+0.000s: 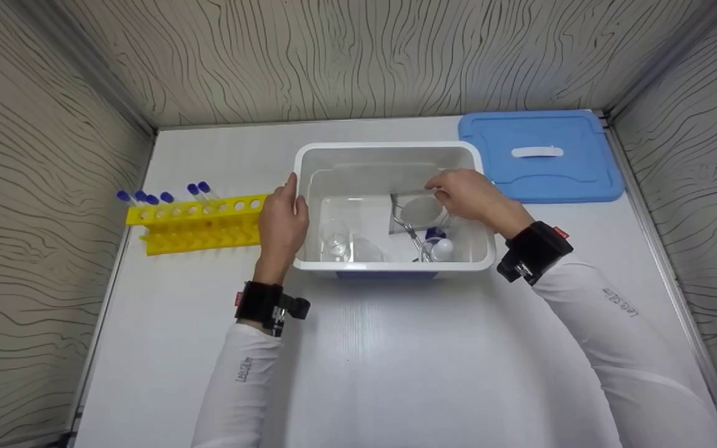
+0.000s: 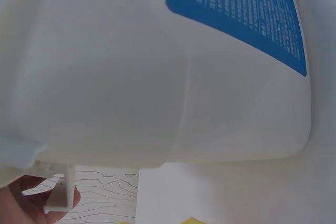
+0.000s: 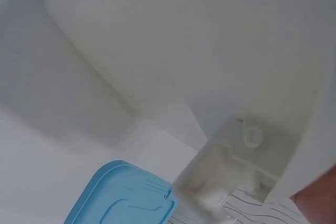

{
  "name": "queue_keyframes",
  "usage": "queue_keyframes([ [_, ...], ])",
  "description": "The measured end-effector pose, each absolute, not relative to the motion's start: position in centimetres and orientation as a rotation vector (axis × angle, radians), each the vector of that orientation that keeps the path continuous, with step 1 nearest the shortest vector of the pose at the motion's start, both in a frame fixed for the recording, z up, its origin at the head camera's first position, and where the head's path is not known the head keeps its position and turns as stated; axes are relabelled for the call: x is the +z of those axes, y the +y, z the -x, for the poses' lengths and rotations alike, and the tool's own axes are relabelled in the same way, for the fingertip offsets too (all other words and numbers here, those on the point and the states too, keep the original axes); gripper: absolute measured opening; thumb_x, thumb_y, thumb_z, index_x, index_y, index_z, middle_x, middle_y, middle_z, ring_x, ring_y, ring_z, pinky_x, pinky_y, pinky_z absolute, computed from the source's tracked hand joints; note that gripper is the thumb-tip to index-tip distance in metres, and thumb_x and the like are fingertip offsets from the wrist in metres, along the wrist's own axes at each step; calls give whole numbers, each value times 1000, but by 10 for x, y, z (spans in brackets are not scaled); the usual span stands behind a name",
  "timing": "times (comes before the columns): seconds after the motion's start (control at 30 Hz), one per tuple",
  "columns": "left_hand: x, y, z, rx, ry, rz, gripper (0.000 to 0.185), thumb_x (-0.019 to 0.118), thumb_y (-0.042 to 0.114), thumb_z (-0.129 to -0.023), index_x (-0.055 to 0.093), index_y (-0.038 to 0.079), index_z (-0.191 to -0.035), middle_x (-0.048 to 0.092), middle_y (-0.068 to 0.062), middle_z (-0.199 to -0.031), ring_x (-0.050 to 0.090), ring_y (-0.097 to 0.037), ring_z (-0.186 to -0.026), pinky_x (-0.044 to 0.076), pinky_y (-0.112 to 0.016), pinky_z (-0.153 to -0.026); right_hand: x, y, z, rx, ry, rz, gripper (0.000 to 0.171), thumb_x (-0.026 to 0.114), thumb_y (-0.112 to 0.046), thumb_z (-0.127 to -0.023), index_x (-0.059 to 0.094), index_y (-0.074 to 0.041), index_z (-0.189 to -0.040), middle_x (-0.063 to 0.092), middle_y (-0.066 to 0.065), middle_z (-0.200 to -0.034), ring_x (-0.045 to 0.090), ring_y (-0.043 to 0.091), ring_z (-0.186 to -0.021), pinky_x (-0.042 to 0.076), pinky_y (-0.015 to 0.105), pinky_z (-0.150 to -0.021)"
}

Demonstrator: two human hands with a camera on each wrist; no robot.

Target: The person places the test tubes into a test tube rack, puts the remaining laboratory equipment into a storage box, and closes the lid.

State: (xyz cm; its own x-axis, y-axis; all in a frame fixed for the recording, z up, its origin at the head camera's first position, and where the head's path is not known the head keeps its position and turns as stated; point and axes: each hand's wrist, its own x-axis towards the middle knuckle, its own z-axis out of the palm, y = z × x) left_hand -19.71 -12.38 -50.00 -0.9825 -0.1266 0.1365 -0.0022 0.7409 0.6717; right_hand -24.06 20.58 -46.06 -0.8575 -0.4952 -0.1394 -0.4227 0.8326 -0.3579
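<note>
A white plastic storage box stands uncovered at the middle of the table. My left hand holds its left side, fingers along the outer wall and thumb at the rim; fingers show around a white latch in the left wrist view. Reaching over the right rim, my right hand pinches the top edge of a grey wire gauze with a pale round centre. Metal tongs lie across the gauze. A small white round-topped item and clear glassware are also inside.
Left of the box, a yellow test tube rack carries several tubes with blue caps. A blue lid with a white handle lies at the back right corner. Patterned walls enclose the table's back and sides.
</note>
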Motion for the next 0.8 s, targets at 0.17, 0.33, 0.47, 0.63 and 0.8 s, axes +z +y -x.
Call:
queue_keyframes([
  [0.17, -499, -124, 196, -1062, -2769, -103, 48, 52, 13, -99, 49, 6, -146, 69, -20, -115, 66, -30, -99, 56, -43, -94, -458, 215, 238, -583, 2849, 720, 29, 54, -9, -96, 69, 0, -120, 71, 20, -114, 66, 40, -108, 52, 53, -96],
  [0.33, -499, -123, 196, -1068, -2776, -96, 48, 52, 13, -99, 48, 5, -147, 69, -20, -117, 66, -29, -99, 56, -42, -95, -454, 225, 229, -786, 2966, 635, 27, 56, -10, -98, 71, -3, -119, 72, 18, -114, 67, 37, -105, 54, 52, -90],
  [0.47, -500, -123, 196, -1068, -2774, -103, 48, 52, 13, -100, 47, 6, -147, 69, -19, -116, 65, -27, -95, 56, -40, -93, -451, 237, 222, -1001, 3071, 583, 25, 57, -9, -98, 71, -1, -117, 73, 19, -113, 69, 36, -101, 58, 50, -85],
  [0.63, -500, -122, 196, -1095, -2764, -96, 49, 51, 14, -100, 46, 5, -147, 69, -18, -111, 60, -23, -85, 57, -38, -85, -455, 258, 215, -1191, 3221, 493, 25, 59, -11, -98, 71, -1, -117, 73, 19, -107, 70, 31, -94, 57, 33, -82],
  [0.8, -500, -123, 196, -1093, -2758, -100, 48, 51, 13, -100, 47, 5, -147, 69, -19, -110, 59, -23, -83, 57, -38, -84, -472, 283, 212, -1297, 3338, 404, 25, 58, -10, -98, 71, 0, -116, 74, 20, -104, 70, 32, -87, 41, 3, -78],
])
